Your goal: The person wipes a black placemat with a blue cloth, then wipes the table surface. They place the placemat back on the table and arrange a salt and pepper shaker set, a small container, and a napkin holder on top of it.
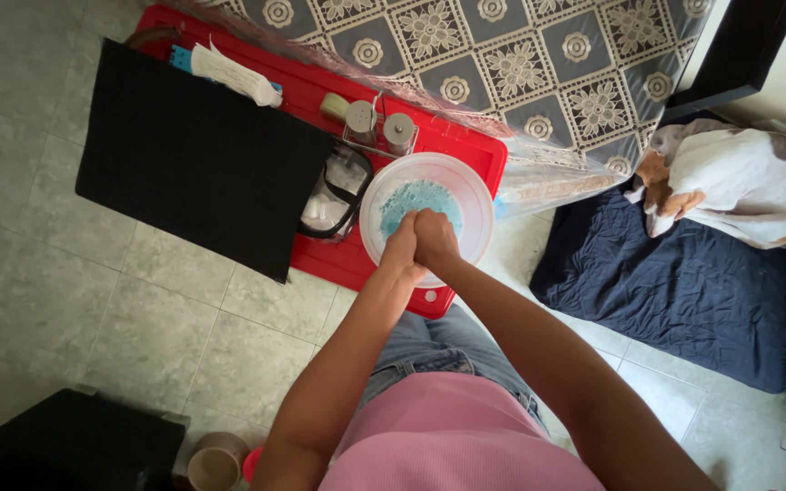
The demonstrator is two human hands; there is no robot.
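At centre frame my left hand [400, 247] and right hand [433, 238] press together, closed, over the white bowl [475, 195] of blue powder [418, 198] on the red tray [320, 259]; whether they grip anything, I cannot tell. Leaning hard could tip it.
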